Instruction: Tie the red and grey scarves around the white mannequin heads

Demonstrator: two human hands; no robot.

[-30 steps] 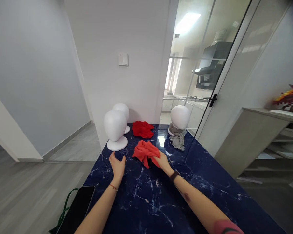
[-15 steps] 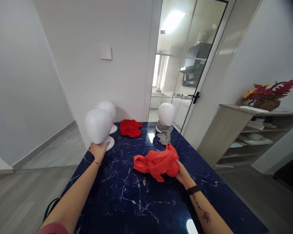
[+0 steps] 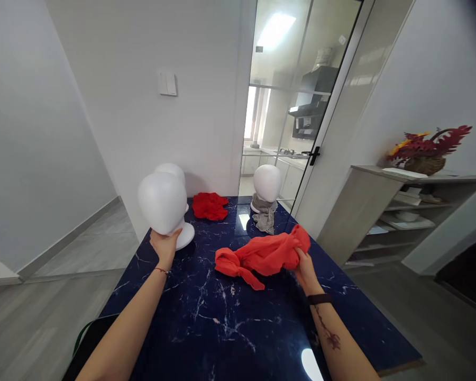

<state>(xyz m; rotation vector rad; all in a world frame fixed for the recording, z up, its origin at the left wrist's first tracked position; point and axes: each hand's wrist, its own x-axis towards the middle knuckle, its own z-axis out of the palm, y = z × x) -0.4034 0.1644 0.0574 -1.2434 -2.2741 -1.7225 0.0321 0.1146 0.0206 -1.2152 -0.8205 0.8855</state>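
Observation:
My left hand (image 3: 165, 246) grips the neck of a white foam mannequin head (image 3: 162, 202) at the left edge of the dark blue marble table (image 3: 206, 323). My right hand (image 3: 304, 266) is closed on one end of an orange-red cloth (image 3: 262, 256), lifting that end while the knotted other end rests on the table. Behind the held head stands a second white head (image 3: 170, 170). A third white head (image 3: 267, 183) at the back carries a grey cloth (image 3: 265, 218) around its neck. A crumpled red cloth (image 3: 209, 206) lies at the back of the table.
A white wall with a light switch (image 3: 167, 83) rises behind the table. A glass sliding door (image 3: 333, 121) opens onto a kitchen. A shelf unit (image 3: 396, 211) with a basket of red flowers (image 3: 426, 150) stands to the right. A dark object (image 3: 89, 344) lies at the table's near left corner.
My left hand reached to the nearest white head and closed on its neck. My right hand dragged the orange-red cloth toward the right and raised one end.

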